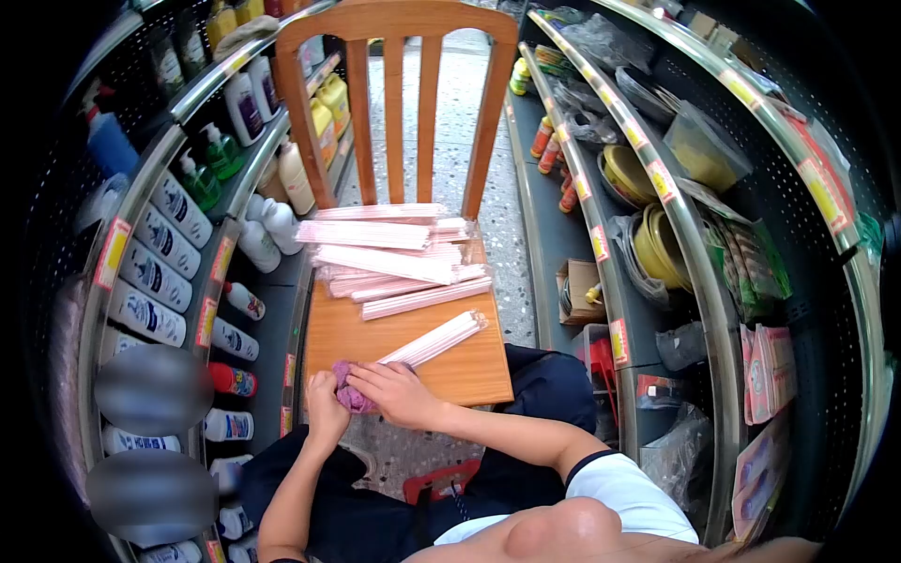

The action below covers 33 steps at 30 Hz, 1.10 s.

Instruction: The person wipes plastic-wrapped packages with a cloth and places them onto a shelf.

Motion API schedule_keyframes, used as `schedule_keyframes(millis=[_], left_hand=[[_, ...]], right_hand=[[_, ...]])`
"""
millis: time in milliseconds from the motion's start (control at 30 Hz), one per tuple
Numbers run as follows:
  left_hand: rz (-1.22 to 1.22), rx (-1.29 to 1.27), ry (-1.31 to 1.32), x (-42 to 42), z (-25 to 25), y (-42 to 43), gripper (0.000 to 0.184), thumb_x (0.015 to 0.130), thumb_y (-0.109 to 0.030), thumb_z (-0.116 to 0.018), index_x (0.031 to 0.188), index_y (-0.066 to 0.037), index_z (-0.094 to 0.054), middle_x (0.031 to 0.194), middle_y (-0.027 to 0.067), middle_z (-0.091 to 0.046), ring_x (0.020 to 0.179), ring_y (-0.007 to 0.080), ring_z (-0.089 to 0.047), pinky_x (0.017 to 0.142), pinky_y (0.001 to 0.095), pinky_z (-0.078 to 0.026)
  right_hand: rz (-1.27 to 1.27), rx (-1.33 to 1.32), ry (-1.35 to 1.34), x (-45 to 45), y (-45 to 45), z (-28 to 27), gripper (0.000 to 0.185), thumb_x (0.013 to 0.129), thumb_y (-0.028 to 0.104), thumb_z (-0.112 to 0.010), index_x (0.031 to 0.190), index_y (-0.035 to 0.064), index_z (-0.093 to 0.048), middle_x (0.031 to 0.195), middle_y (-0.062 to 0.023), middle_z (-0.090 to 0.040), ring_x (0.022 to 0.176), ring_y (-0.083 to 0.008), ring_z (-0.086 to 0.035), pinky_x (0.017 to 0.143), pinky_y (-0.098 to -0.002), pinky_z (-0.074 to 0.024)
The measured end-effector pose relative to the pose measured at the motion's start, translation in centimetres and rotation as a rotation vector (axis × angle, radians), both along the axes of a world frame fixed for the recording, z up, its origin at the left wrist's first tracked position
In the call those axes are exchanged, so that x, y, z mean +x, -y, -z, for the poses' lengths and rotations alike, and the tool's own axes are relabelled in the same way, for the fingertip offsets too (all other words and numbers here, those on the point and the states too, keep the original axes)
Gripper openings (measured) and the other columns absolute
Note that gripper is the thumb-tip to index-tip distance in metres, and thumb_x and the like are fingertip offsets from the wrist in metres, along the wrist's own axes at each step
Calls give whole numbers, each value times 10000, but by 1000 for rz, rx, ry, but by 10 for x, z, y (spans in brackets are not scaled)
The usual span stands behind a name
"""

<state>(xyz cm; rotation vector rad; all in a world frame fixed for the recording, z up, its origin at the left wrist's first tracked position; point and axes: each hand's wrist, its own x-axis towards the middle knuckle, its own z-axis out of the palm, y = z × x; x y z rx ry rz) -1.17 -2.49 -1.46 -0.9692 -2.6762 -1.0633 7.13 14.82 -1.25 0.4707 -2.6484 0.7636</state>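
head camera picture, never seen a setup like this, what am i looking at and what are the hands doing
There's no machine here: a person wears a camera on the head, facing forward and down, so this one picture is roughly their own view. The left hand and right hand are bare and hold a purple cloth between them. In front is a wooden chair; wrapped bundles of thin pinkish-white sticks lie on its seat. Shelves stand on both sides, with bottles on the left.
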Motion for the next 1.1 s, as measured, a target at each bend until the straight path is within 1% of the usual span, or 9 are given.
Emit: schedule_keyframes(millis=[100,133,333,433,700,900,933,1033,1100], left_hand=[[-16,-122,40,3,-14,-3,101,751,-58,-671,843,-15,-662,846,142,-605,866,346,-570,761,429,-424],[-37,-198,71,-1,-8,-1,130,707,-71,-728,821,-26,-685,827,113,-606,863,319,-573,753,402,-413],[-20,-108,113,4,-23,-6,305,650,-172,-846,906,-40,-748,810,87,-605,850,275,-569,766,394,-418],[-26,-106,152,3,-22,-5,322,656,-203,-862,909,-36,-752,814,87,-610,850,270,-569,776,395,-422],[-29,-114,189,3,-25,-7,277,663,-187,-858,859,-29,-743,791,87,-608,835,279,-561,765,403,-423],[-20,-102,155,3,-25,-8,261,657,-164,-858,847,-28,-740,776,93,-607,825,284,-558,756,407,-426],[-20,-98,154,3,-25,-8,259,656,-157,-858,847,-28,-740,773,95,-607,822,285,-559,753,408,-428],[-15,-79,155,1,-23,-7,256,655,-141,-856,851,-24,-740,767,103,-604,805,287,-561,739,410,-438],[-14,-66,146,1,-22,-6,243,655,-115,-849,842,-13,-733,757,104,-601,777,276,-562,714,395,-446]], right_hand=[[10,-25,4,2,-6,5,603,778,90,-632,1370,66,-524,1422,-106,-526,1306,-268,-494,1015,-419,-401],[21,-34,4,3,-9,5,600,774,88,-634,1365,68,-532,1421,-104,-529,1305,-267,-496,1015,-419,-402],[81,-26,9,11,-37,6,561,758,75,-630,1316,68,-576,1406,-104,-550,1302,-262,-507,1021,-422,-406],[125,-26,7,17,-53,2,514,762,89,-628,1274,53,-599,1381,-116,-567,1291,-266,-515,1021,-426,-405],[245,-20,6,28,-91,6,486,765,42,-607,1250,70,-609,1361,-115,-585,1289,-264,-524,1017,-444,-401],[383,-8,-31,32,-125,10,428,749,17,-603,1173,61,-638,1310,-102,-613,1279,-258,-532,1017,-444,-385],[421,-14,-61,32,-129,11,418,740,2,-593,1150,62,-648,1267,-91,-632,1237,-255,-551,997,-440,-391],[501,8,-38,36,-142,8,470,715,-27,-585,1175,59,-629,1266,-87,-627,1207,-263,-557,966,-417,-402],[567,7,-67,39,-147,8,458,709,-27,-581,1158,51,-628,1230,-90,-637,1147,-280,-571,945,-422,-413]])
